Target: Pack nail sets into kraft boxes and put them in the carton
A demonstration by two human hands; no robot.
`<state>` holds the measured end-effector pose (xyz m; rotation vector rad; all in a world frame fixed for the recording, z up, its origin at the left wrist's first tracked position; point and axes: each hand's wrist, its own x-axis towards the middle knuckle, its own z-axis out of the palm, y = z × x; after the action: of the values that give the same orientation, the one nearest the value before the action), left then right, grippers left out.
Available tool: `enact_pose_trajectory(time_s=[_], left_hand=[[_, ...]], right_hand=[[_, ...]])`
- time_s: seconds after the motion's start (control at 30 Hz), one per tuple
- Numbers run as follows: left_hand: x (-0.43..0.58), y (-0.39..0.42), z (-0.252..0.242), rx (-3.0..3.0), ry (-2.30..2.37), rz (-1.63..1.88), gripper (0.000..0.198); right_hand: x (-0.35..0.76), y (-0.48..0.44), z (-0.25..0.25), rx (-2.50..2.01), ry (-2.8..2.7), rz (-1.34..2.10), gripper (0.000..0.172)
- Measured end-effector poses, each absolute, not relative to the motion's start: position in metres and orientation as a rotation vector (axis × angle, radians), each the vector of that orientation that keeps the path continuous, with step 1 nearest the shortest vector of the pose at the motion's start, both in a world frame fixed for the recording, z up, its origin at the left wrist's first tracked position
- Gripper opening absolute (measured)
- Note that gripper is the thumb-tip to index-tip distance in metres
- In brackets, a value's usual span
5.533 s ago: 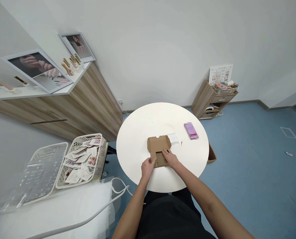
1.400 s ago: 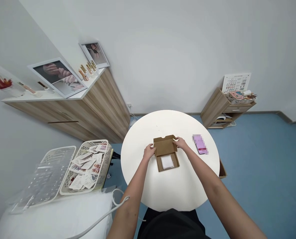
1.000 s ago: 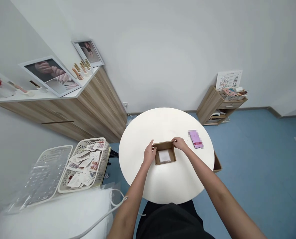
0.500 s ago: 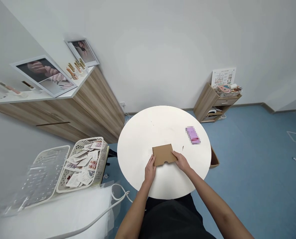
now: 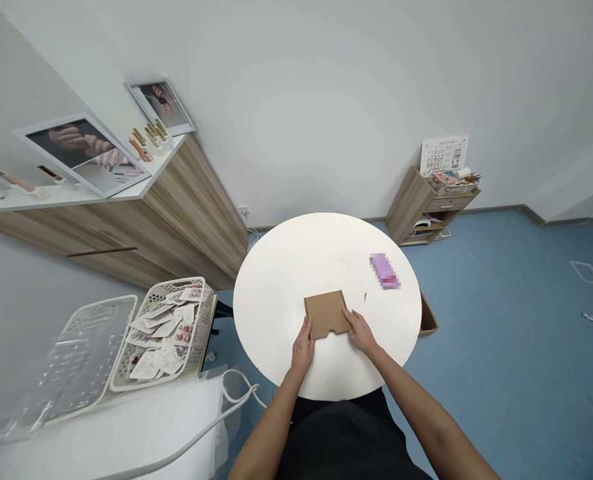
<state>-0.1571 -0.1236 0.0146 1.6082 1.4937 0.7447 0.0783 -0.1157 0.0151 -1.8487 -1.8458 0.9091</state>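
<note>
A small flat brown cardboard box [image 5: 327, 313] is between my two hands over the near middle of the round white table [image 5: 276, 267]. It has a notch in its near edge. My left hand [image 5: 303, 347] grips the box at its left near corner, fingers along the side. On the other side, my right hand [image 5: 360, 330] is closed on the right near corner with the thumb on top. A blurred-out purple item [image 5: 385, 271] lies on the table, beyond my right hand and apart from it.
A white basket [image 5: 204, 320] full of printed packets stands at the left, beside a white surface with a cable [image 5: 191, 443]. A wooden cabinet [image 5: 196, 207] with framed pictures is behind it. A small wooden shelf [image 5: 401, 207] stands back right; an open cardboard box [image 5: 428, 317] sits below the table's right edge.
The box's near edge has tipped slightly towards me, and its top shows more fully. My right hand has shifted a little left and down with it.
</note>
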Motion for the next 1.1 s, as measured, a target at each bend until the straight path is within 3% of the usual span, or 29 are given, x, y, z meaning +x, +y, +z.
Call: enact_pose_trajectory(time_s=[0.33, 0.93, 1.1], left_hand=[[-0.164, -0.090, 0.093, 1.326, 1.604, 0.738, 0.043], [-0.181, -0.030, 0.100, 1.016, 1.415, 0.623, 0.039], [-0.184, -0.031, 0.093, 1.093, 1.391, 0.636, 0.043]], right_hand=[[0.094, -0.079, 0.073, -1.544, -1.375, 1.375, 0.049], [0.107, -0.025, 0.095, -1.678, -1.464, 1.444, 0.033], [0.105, -0.025, 0.097, -1.746, -1.492, 1.384, 0.037]])
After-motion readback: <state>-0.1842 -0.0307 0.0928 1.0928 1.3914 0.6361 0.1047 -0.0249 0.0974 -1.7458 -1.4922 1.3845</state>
